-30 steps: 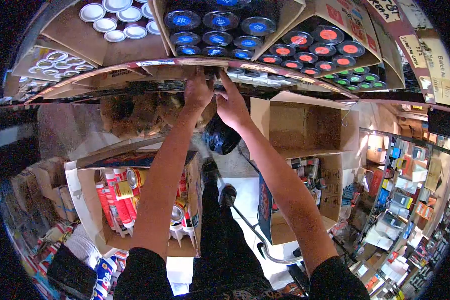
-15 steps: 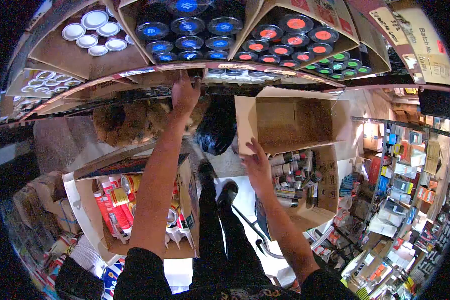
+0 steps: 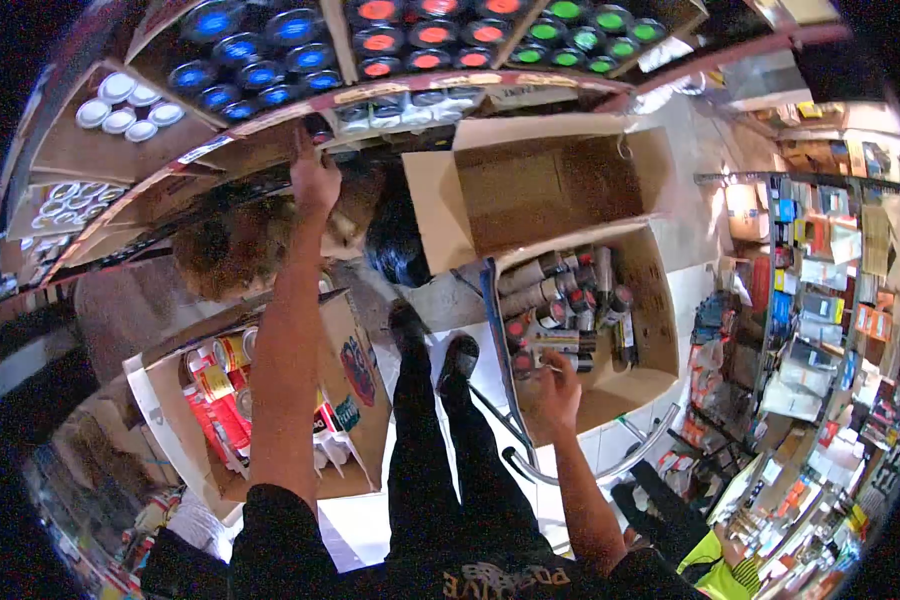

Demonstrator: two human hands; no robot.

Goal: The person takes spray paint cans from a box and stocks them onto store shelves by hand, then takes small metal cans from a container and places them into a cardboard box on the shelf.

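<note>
My left hand (image 3: 315,182) reaches up to the lower shelf, its fingers closed around the side of a dark can (image 3: 318,127) beside a row of pale-topped cans (image 3: 410,110). Low on the right, my right hand (image 3: 560,392) is over the near left part of an open carton (image 3: 655,330), thumb and fingers apart, nothing seen between them. Several spray cans (image 3: 550,290) lie on their sides in this carton, close to its fingertips.
Blue-, red- and green-topped cans stand in cartons on the shelf (image 3: 370,92) above. An open carton (image 3: 555,190) sits behind the spray cans. At left, another carton (image 3: 360,410) holds red tubes (image 3: 220,420). A curved metal bar (image 3: 610,470) lies near my right forearm.
My right hand has left the shelf and come down to the spray-can carton. My left hand stays at the shelf. The view has swung to the right.
</note>
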